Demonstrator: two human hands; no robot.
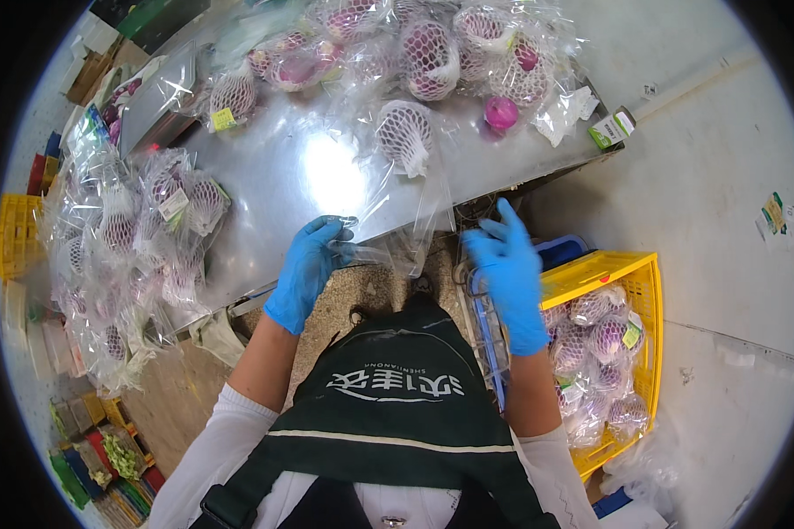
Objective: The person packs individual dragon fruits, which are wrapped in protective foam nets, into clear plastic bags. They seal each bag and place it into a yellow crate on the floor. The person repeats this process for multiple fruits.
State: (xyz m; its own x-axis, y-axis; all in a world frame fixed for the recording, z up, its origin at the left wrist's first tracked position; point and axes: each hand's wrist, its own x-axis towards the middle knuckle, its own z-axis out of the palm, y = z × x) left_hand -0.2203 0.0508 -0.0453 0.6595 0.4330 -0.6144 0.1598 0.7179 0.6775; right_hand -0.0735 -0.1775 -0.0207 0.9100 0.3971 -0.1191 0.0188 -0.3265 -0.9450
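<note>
My left hand (309, 272), in a blue glove, is at the table's front edge with its fingers closed on the rim of a clear plastic bag (407, 248). The bag's mouth end droops over the edge. Toward its far end on the metal table lies a piece of produce in a white foam net (405, 135). To the right, my right hand (508, 274), also gloved in blue, is blurred, with fingers apart and nothing visible in it. It hovers between the bag and a yellow crate (650, 344).
Bagged, netted purple produce, apparently red onions, is heaped at the table's back (430, 59) and left end (119, 225). A bare magenta piece (501, 113) and a small green-and-white box (612, 128) lie at right. A metal scale-like device (159, 96) stands back left. More bagged produce (609, 340) fills the crate.
</note>
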